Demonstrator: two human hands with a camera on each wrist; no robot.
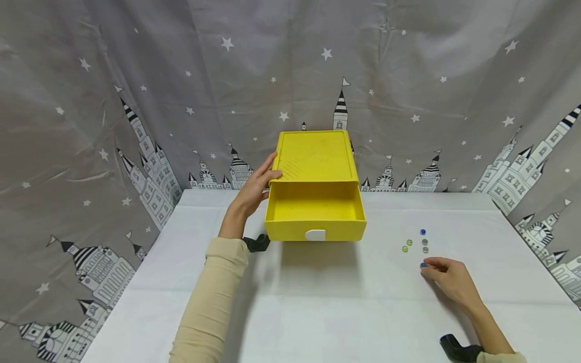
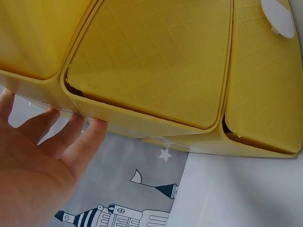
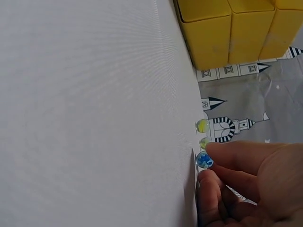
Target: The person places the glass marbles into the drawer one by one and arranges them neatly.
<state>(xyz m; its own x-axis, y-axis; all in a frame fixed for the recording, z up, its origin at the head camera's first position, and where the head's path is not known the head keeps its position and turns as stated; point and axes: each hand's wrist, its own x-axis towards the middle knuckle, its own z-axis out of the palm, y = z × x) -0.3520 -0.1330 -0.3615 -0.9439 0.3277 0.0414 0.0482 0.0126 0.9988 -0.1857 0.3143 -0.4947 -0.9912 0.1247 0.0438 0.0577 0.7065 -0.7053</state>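
A: Close in on the right hand now: what is being held in those fingers?

B: A blue bead, pinched at the tips of thumb and forefinger, right down by the tabletop! Whether it is fully lifted cannot be told.

A: And how is it likely to be handled?

B: As something light, hard and slick, judging by that shine; glass is suspected. It is best taken around its widest part and squeezed evenly, since by a harder pinch it could be shot sideways.

A: Just beyond, more are seen: a second blue bead, two grey beads and two yellow-green beads, loosely scattered.

B: Each is best approached from two opposite sides; by a careless nudge, any could be sent rolling.

A: Over to the left hand!

B: Its fingers are spread and laid against the left side of the yellow drawer unit. Stiff, fairly light plastic is suspected there, so the wall is well chosen for steadying.

A: And in front, an open drawer!

B: By its white handle, that is best gripped.
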